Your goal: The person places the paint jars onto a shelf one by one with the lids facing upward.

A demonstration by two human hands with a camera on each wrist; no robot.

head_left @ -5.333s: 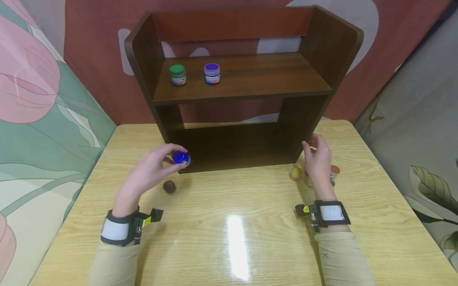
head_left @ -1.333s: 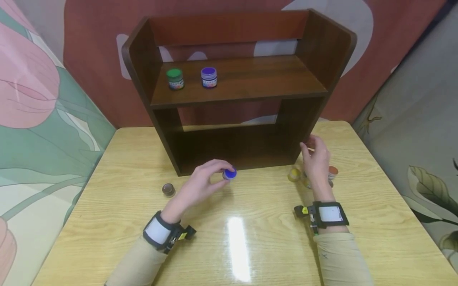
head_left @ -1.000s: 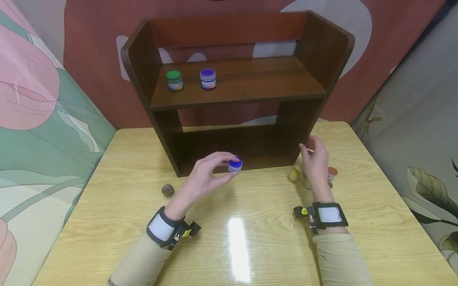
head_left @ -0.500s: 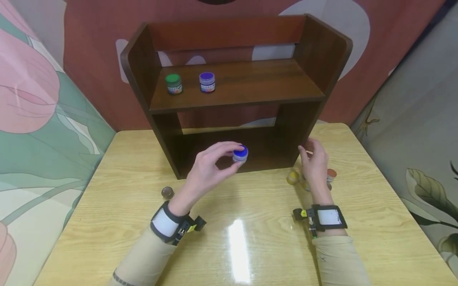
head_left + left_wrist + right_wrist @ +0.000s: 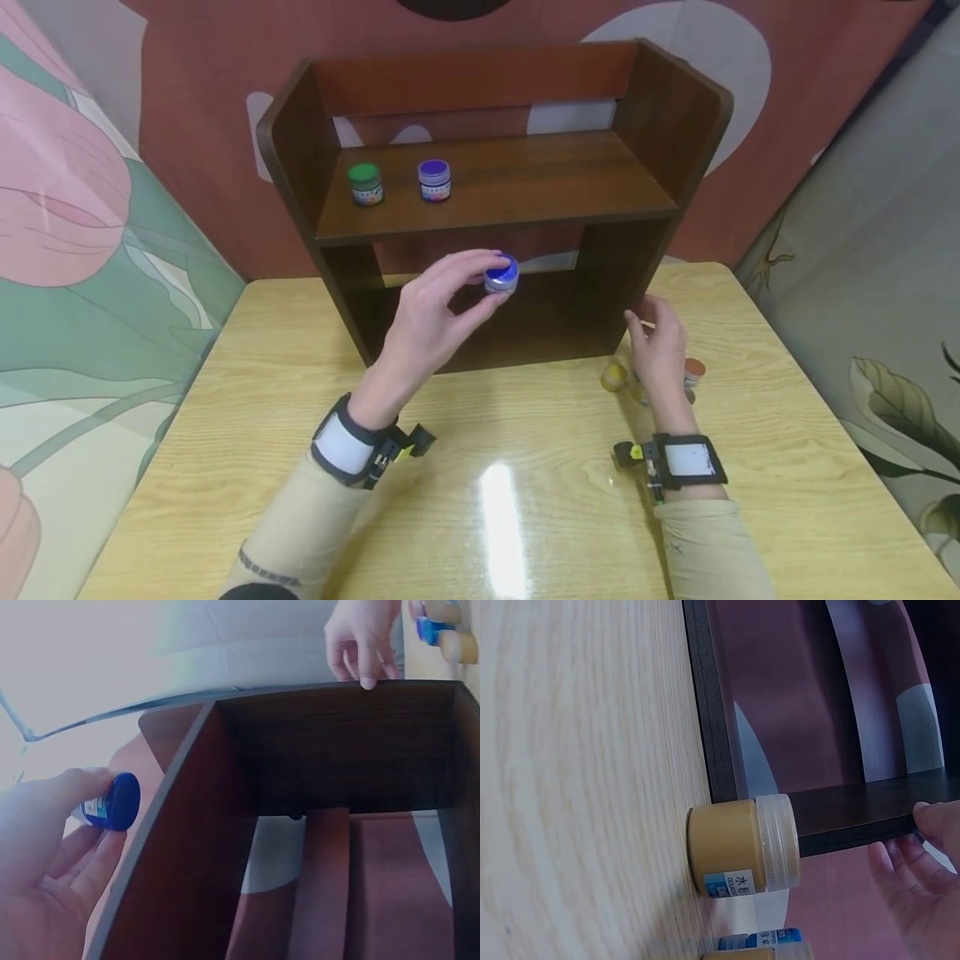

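Observation:
My left hand (image 5: 423, 321) pinches a small paint jar with a blue lid (image 5: 501, 277) between thumb and fingertips. It is raised in front of the wooden shelf unit (image 5: 540, 179), just below the upper board's front edge. In the left wrist view the jar (image 5: 124, 802) lies tilted, its lid toward the unit. My right hand (image 5: 662, 350) holds the unit's right side panel, the thumb on its front edge and the fingers on the outer side, as the right wrist view shows. On the upper board stand a green-lidded jar (image 5: 366, 185) and a purple-lidded one (image 5: 435, 182).
By the unit's right foot stands an ochre-yellow paint jar (image 5: 614, 377); an orange-lidded jar (image 5: 694, 372) is beyond the right wrist. Others there are partly hidden, including a blue jar (image 5: 761, 939). The wooden table (image 5: 555, 450) reaches back to a patterned cloth backdrop (image 5: 202, 150).
My left hand carried the blue-lidded jar from the unit's left foot rightward, then up toward the upper board. A brown-lidded jar is now covered by the left arm. My right hand stays put.

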